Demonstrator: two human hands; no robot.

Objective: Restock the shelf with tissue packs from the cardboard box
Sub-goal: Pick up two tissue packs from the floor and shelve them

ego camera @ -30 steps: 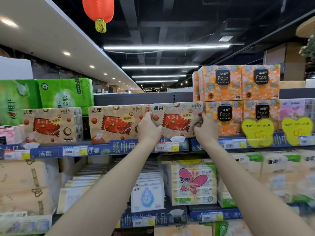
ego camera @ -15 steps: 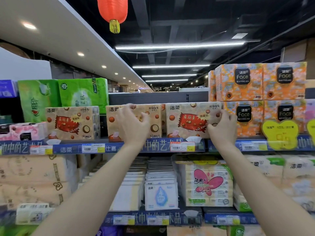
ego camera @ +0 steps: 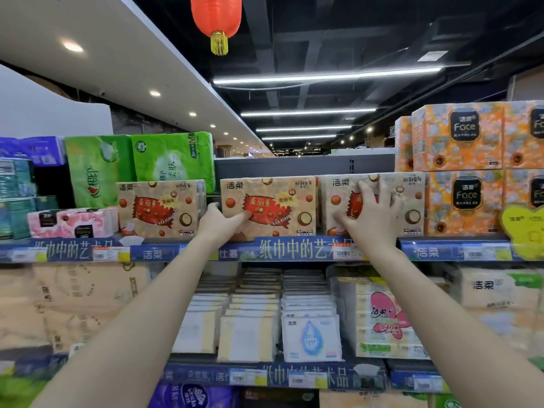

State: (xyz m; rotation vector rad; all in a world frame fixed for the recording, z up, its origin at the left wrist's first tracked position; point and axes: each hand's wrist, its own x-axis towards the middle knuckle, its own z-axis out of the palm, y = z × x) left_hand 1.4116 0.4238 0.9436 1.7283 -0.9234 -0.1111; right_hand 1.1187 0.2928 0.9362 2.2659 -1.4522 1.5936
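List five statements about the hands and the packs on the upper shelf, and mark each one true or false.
1. The left hand grips the left edge of the middle tan pack. True.
2. The right hand holds a green pack. False: it presses its spread fingers on the front of the right tan pack.
3. A left tan pack stands on the same shelf, apart from the middle one. True.
4. The orange packs stand left of the tan ones. False: they are on the right, stacked two high.
5. A red lantern hangs overhead. True.
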